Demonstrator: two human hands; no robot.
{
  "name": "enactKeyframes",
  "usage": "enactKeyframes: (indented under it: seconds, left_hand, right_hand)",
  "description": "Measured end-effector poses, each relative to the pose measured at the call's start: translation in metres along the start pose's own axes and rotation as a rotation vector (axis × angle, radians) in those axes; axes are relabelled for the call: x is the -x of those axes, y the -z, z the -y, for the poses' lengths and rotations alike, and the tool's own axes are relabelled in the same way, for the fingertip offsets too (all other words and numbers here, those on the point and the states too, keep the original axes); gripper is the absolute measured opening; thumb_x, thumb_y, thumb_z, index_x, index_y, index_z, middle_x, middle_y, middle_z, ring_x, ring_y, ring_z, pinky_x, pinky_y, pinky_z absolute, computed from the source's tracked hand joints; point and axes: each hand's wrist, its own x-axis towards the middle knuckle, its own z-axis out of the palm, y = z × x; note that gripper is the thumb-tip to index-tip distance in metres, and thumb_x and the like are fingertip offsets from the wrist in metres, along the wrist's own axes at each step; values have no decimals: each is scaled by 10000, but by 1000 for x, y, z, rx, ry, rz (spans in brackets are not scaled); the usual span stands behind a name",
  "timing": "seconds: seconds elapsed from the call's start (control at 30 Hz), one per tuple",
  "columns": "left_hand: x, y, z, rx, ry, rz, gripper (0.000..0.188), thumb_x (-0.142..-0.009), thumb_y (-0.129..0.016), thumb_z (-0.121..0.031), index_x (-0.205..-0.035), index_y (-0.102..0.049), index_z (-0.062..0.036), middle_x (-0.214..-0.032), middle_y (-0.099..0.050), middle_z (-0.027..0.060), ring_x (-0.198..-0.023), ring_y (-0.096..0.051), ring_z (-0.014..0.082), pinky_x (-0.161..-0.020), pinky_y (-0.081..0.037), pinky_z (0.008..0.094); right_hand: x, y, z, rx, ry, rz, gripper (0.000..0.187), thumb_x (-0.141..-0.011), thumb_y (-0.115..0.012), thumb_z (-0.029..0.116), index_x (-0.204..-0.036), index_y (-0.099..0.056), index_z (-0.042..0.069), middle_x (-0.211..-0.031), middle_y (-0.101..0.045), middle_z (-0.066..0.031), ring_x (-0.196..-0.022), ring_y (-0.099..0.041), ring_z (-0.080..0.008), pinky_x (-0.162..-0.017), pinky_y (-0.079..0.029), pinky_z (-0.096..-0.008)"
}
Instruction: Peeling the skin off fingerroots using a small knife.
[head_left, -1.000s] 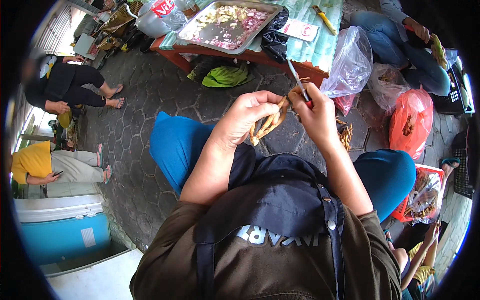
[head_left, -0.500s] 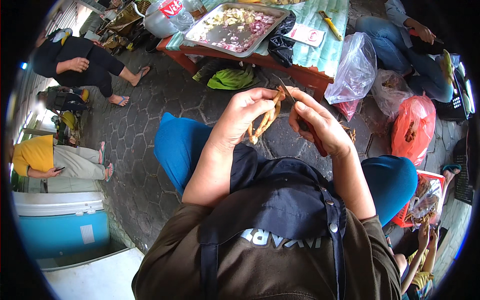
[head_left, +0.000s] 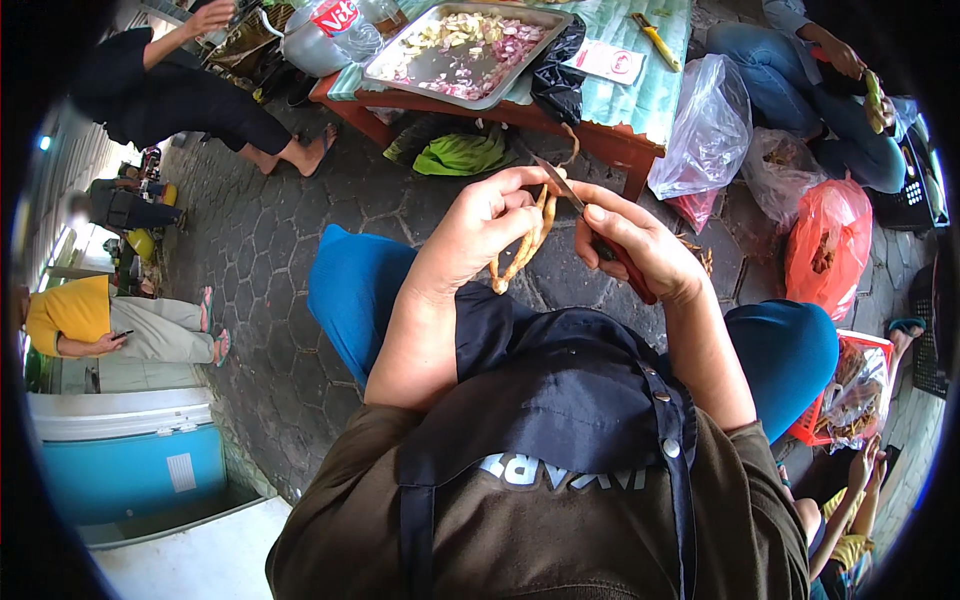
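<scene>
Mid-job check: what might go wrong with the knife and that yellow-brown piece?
The knife in the right hand has its blade close to the left hand; a slip might cut it. The yellow-brown root-like piece hangs below the left hand, so a loosened grip could drop it.

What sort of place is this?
Probably an informal, partly open-air food-prep area: a metal tray of chopped pieces on a table, a knife in the right hand, and stone paving underfoot.
</scene>
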Motion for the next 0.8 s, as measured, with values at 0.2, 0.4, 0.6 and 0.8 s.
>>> enactKeyframes:
  seconds: [0.2, 0.4, 0.6, 0.8]
  left_hand:
    - [2, 0, -4, -18, 24, 133, 437, -868, -506, -18, -1303, -465, 5, -1033, -611, 66, -778, -554, 74, -715, -461, 218]
    - [2, -5, -5, 81, 23, 126, 493, -862, -523, -46, -1344, -430, 0, -965, -623, 57, -755, -553, 64, -700, -451, 201]
    - [2, 0, -5, 114, 74, 166, 567, -865, -553, -82, -1392, -359, -2, -978, -634, 66, -805, -582, 71, -746, -460, 215]
    - [-6, 4, 9, -32, 61, 3, 378, -881, -586, -71, -1245, -519, 4, -934, -641, 59, -800, -603, 91, -745, -475, 221]
  right_hand:
    - [1, -3, 2, 47, -16, -5, 431, -967, -479, 333, -1332, -461, 106, -676, -490, 14, -549, -386, -33, -456, -273, -177]
    - [0, 0, -1, 18, -36, 31, 439, -964, -494, 333, -1345, -458, 118, -677, -485, 19, -558, -388, -31, -455, -267, -171]
    - [-1, -1, -3, 19, -4, -13, 428, -953, -530, 329, -1336, -503, 139, -683, -485, 31, -577, -401, -25, -467, -272, -170]
    - [-14, 2, -15, 354, 208, -199, 345, -957, -542, 243, -1276, -571, 117, -706, -525, 18, -617, -440, -51, -564, -402, -221]
